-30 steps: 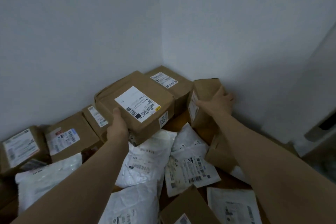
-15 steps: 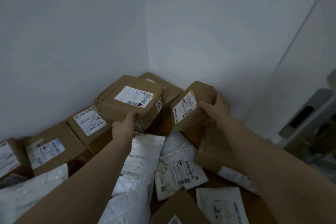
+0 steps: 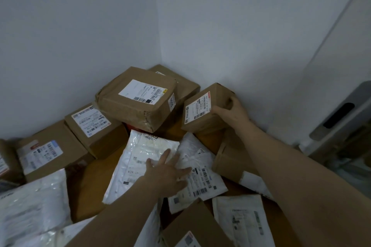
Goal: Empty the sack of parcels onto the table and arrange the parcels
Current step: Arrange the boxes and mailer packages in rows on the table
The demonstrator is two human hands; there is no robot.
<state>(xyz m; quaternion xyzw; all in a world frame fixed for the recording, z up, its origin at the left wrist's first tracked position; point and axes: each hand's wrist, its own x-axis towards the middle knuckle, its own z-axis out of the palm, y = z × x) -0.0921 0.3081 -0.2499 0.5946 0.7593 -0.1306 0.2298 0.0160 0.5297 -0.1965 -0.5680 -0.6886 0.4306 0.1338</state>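
Note:
Parcels cover the wooden table (image 3: 94, 182) in the room's corner. My right hand (image 3: 233, 112) grips the right side of a small brown box (image 3: 202, 110), tilted with its label facing me, near the right wall. My left hand (image 3: 168, 172) lies flat with fingers spread on white poly mailers (image 3: 140, 162), holding nothing. A large brown box (image 3: 138, 98) rests on top of other boxes in the corner, free of my hands. No sack is in view.
Brown boxes (image 3: 94, 126) line the left wall. More white mailers (image 3: 32, 206) lie at the left and a further one (image 3: 239, 220) at the front right. A brown carton (image 3: 230, 162) lies under my right forearm. A white appliance (image 3: 341, 118) stands at right.
My left hand has let go of the large brown box, now left on the corner stack, and dropped onto the white mailers. My right hand still holds the small box.

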